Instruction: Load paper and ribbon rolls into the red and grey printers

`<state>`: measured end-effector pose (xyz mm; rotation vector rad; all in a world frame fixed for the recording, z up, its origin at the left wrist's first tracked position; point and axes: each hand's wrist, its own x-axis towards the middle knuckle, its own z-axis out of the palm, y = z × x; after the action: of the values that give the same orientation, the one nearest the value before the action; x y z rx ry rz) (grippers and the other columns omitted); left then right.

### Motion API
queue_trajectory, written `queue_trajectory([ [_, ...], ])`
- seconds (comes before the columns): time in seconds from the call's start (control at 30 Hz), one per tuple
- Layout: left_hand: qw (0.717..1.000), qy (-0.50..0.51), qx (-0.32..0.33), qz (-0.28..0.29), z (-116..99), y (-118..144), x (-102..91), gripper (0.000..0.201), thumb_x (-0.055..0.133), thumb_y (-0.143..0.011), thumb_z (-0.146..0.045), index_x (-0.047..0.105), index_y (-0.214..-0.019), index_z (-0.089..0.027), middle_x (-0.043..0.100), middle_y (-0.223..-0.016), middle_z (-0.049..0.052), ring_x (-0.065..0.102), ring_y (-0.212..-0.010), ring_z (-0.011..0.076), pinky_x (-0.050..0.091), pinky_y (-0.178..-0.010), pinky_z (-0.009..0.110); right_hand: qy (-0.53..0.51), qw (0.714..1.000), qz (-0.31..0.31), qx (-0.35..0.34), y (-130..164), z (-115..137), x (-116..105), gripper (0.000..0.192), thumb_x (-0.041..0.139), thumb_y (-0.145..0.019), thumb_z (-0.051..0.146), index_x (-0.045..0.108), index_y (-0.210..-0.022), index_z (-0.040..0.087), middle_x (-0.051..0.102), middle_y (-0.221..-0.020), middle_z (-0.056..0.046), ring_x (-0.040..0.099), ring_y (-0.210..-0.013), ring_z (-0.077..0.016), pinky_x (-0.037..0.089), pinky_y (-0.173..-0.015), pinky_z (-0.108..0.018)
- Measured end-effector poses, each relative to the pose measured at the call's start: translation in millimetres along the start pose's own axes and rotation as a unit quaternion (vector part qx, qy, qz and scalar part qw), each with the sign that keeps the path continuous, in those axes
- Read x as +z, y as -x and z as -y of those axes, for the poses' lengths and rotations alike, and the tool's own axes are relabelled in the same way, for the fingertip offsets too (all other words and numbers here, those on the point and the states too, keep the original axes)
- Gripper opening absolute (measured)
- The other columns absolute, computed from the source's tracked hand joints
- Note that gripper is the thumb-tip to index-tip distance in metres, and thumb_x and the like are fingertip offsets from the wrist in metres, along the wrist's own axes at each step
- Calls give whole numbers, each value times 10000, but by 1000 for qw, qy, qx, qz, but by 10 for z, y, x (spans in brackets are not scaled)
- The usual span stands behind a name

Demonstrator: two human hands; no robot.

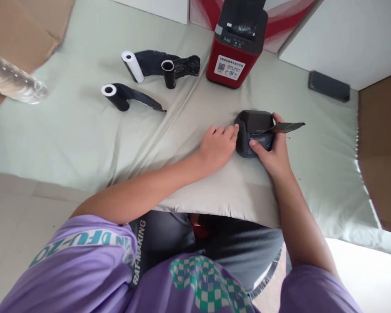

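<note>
A small black portable printer (256, 121) rests near the table's front edge, with a dark strip of paper (289, 127) sticking out of it to the right. My right hand (273, 150) grips its right side, the thumb on the near face and the fingers behind. On the other side lies my left hand (219, 143), palm down with bent fingers slightly apart. Its index fingertip touches the printer's left side, and its thumb is hidden. Beyond the printer stands a larger red and black printer (231, 48) with a white label and dark paper rising from its top.
Left of the red printer lie a white roll (133, 67) with a black strip, a small black roll (168, 74) and another partly unrolled roll (115, 98). A black phone-like object (329, 86) is at the right. Cardboard (382, 143) and a clear plastic item (13, 80) flank the cloth-covered table.
</note>
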<state>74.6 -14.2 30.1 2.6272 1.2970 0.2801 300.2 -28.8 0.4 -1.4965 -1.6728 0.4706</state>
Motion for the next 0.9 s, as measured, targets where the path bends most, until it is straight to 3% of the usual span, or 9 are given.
queue_trajectory([
  [0.1,1000,4,3,-10,27,23,22,641,395,-1015,-88,422,-1654,-43,706,-1354,228,659,-1178,335,424,-941,454,-8,999,-35,-17,-24,8,3,686,775,-861,638,589,-1462,364,582,-1491,-120,651,-1310,-351,596,-1097,-599],
  [0.17,1000,8,5,-13,53,23,38,638,410,-1021,-108,422,-1657,-52,706,-1355,221,660,-1182,330,419,-944,448,-19,997,-69,-33,-52,24,-17,462,745,-878,659,741,-1201,328,615,-1394,-123,679,-1198,-336,628,-1003,-582],
  [0.23,1000,13,3,-16,77,14,57,636,429,-1027,-128,426,-1660,-68,707,-1349,216,665,-1177,325,413,-946,443,-33,994,-84,-58,-79,48,-64,386,759,-867,667,787,-959,293,645,-1252,-125,673,-1149,-334,613,-1001,-598],
  [0.3,1000,19,0,-21,94,4,73,631,444,-1029,-142,438,-1657,-83,707,-1344,213,670,-1169,322,410,-944,443,-40,993,-71,-82,-97,77,-131,346,799,-848,641,804,-866,295,647,-1102,-107,667,-1100,-325,587,-1033,-612],
  [0.5,999,20,3,-28,106,-4,59,608,391,-1035,-141,475,-1634,-71,719,-1334,208,675,-1163,328,395,-937,461,-30,990,2,-136,-104,125,-289,106,831,-866,445,863,-944,380,625,-947,-55,632,-874,-253,588,-856,-513],
  [0.9,999,21,5,-46,117,-6,95,596,433,-1025,-156,506,-1613,-84,744,-1277,193,687,-1137,317,407,-937,454,-17,993,7,-117,-91,103,-269,231,776,-887,533,834,-894,309,651,-963,-69,648,-905,-251,587,-831,-487],
])
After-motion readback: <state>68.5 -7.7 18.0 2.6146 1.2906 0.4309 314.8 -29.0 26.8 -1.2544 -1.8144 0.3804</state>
